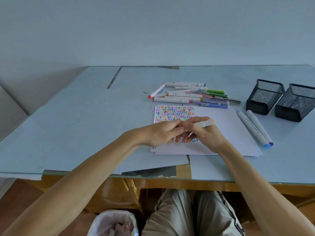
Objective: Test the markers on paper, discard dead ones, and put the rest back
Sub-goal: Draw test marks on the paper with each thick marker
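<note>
- The right hand (202, 133) sits at the centre of the frame over the paper (226, 133), fingers curled round a white marker (205, 124) whose pale orange end sticks out toward the right.
- The left hand (162, 133) meets it from the left, its fingertips at the marker's hidden end; it seems to pinch a cap or the barrel there, but the fingers overlap and I cannot tell which.
- The paper is a small stack of white sheets, its upper left part filled with rows of coloured squiggles, some of them under the hands.
- Just above the paper lies a loose pile of markers (187, 95), white-barrelled ones mixed with slimmer green, blue and dark pens.
- Right of the paper, two white markers (255, 128) lie side by side, touching, with blue and purple ends toward the lower right.
- At the right edge of the frame two black mesh holders (281, 99) lie tipped on their sides, next to each other.
- All of it rests on a glass-topped table (68, 125).
- At the bottom of the frame, under the table, a bin (102, 222) with a pale liner holds crumpled scraps.
</note>
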